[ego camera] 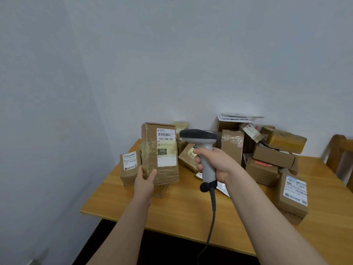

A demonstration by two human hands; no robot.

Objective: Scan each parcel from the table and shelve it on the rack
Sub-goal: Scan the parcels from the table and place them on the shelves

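A heap of brown cardboard parcels (232,146) fills the back right of the tabletop (181,211), boxes leaning on one another against the wall, with white mailer bags (236,117) lying on top. In front of the heap, near the right edge, a labelled box (292,196) stands alone.

The tall parcel (152,150) stands upright over the left part of the tabletop, its white label reading 060-06B-A05 turned toward the camera. The left hand (145,180) grips its lower left corner, thumb on the front face and fingers behind.

The right hand (215,163) is wrapped around the grey handle of a barcode scanner (206,146), whose dark head points left at the label; a small red dot of light sits beside the barcode. The scanner's cable (213,217) hangs over the front edge.

A tilted box (188,155) lies between parcel and scanner, partly hidden by the fingers. A small labelled box (129,167) stands just left of the held parcel.

The pale wall (191,54) meets in a corner behind the light wooden tabletop. A wooden chair (338,150) shows at far right.
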